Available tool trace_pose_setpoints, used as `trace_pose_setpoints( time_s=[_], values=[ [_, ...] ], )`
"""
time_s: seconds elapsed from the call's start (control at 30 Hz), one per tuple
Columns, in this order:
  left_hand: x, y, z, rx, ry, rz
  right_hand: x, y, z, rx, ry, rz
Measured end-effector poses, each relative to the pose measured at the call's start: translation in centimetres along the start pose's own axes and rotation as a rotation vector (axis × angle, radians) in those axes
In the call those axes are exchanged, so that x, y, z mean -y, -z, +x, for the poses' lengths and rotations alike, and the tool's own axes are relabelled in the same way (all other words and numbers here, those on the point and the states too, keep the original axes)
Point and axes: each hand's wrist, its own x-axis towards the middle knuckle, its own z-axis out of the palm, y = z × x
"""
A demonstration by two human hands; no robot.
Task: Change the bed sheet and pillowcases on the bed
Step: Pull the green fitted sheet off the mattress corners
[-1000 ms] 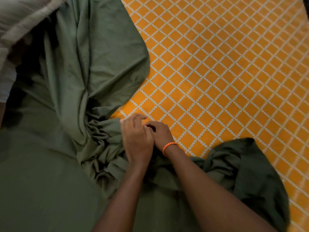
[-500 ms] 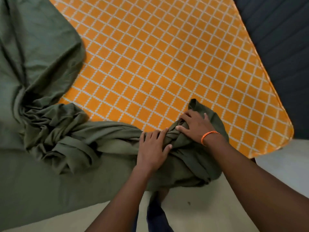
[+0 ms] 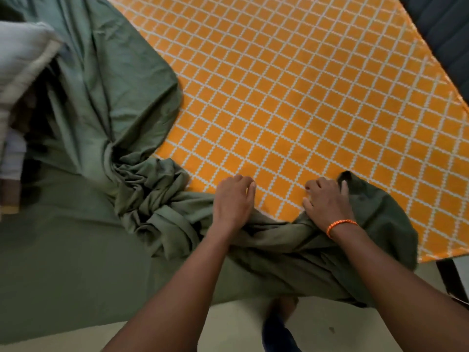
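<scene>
Green sheet bunched over orange mattress, pillow far left.

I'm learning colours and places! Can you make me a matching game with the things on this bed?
Things:
1. green sheet
2. orange checked cover
3. wristband
4. pillow

Clues:
A. on the right hand's wrist
B. far left edge, pale
C. bunched up under both hands
D. spread flat, white grid lines

Pairs: 1-C, 2-D, 3-A, 4-B
</scene>
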Motion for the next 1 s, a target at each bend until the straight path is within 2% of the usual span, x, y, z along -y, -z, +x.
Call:
trace_pose_setpoints(
  time_s=[0.07,0.2,0.3,0.37,0.43,0.47,0.53,0.57,0.6,0.67,0.73,0.8,0.87,0.93,1.0],
  values=[
    [4.6,2.8,2.6,-0.059,0.017,0.124,4.1,-0.5,1.2,0.042,0.049,0.202],
    [14.9,8.7,5.5,0.098,0.063,0.265,14.7,-2.3,3.6,0.046,0.050,0.613],
    [20.8,12.8,4.0,0.312,0.084,0.280,25.2,-3.9,5.0,0.183,0.073,0.853],
    [22.9,13.9,2.3,0.557,0.102,0.370,31.9,-4.8,5.9,0.271,0.049,0.940],
    [24.7,14.5,1.0,0.738,0.103,0.310,37.1,-5.5,7.3,0.228,-0.004,0.929],
    [26.2,14.9,1.0,0.772,0.130,0.189,39.4,-5.7,8.5,0.160,-0.024,0.889],
    [29.5,16.4,2.1,0.672,0.199,-0.188,42.9,-5.6,11.3,0.000,-0.080,0.881],
    [31.1,17.3,3.1,0.533,0.206,-0.299,44.2,-5.2,12.9,-0.054,-0.127,0.923],
    [32.2,18.2,4.1,0.370,0.163,-0.312,44.8,-4.7,14.5,-0.090,-0.175,0.977],
    [35.3,20.3,6.4,0.112,0.000,-0.106,45.9,-4.0,18.1,-0.120,-0.258,1.065],
    [39.2,21.5,8.1,0.111,-0.106,0.090,46.8,-3.1,20.9,-0.113,-0.333,1.184],
    [43.0,22.3,9.0,0.186,-0.053,0.135,48.0,-2.2,23.4,-0.092,-0.388,1.301],
    [45.9,22.3,9.1,0.166,0.035,0.062,50.8,-2.1,26.3,-0.143,-0.415,1.392],
    [47.3,22.5,9.0,0.022,0.061,-0.069,56.0,-3.2,29.7,-0.161,-0.368,1.342],
    [49.1,22.8,8.8,-0.212,0.200,-0.210,64.8,-3.9,32.0,-0.032,-0.175,1.226]
  ],
)
